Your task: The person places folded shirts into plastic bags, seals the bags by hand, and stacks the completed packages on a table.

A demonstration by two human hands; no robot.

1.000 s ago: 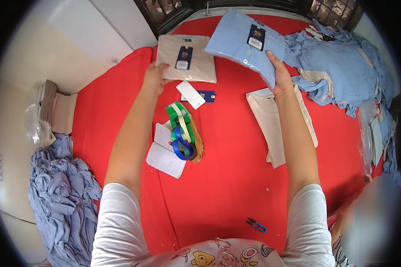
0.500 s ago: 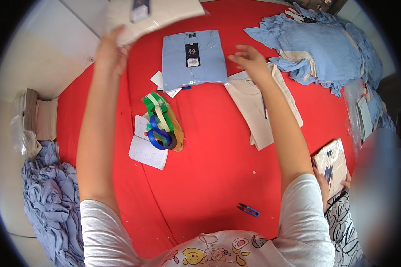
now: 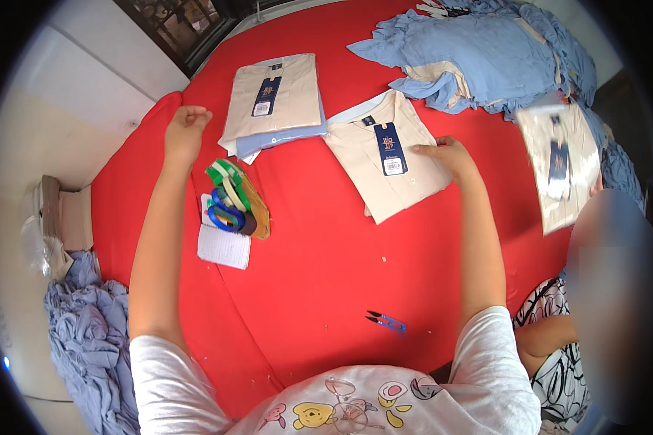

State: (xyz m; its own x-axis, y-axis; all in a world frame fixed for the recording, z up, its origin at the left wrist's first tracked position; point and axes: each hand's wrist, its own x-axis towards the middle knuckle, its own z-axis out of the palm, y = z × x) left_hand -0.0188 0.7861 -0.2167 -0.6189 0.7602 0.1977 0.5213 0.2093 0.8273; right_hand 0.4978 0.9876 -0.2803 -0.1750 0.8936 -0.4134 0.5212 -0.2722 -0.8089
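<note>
My right hand (image 3: 448, 158) grips the right side of a folded beige shirt (image 3: 370, 170), thumb on top and fingers hidden beneath. A dark blue hang tag (image 3: 389, 148) lies on its front. My left hand (image 3: 185, 134) is loosely closed with nothing visible in it, over the cloth's left edge. Beside it lies a beige shirt in a clear bag (image 3: 290, 98), also with a dark tag, on top of a bagged blue shirt (image 3: 279, 137).
A green tape dispenser (image 3: 236, 188) with blue-handled scissors stands by a notebook (image 3: 223, 246). Blue thread snips (image 3: 387, 321) lie nearer. Blue shirts (image 3: 479, 61) are heaped far right; bluish cloth (image 3: 91, 326) is piled left. At right is a co-worker beside another bagged beige shirt (image 3: 562, 163).
The bagged beige shirt from my left hand now lies on the blue one, and that hand has let go. My right hand has taken hold of the folded beige shirt. The co-worker's bagged shirt moved farther away.
</note>
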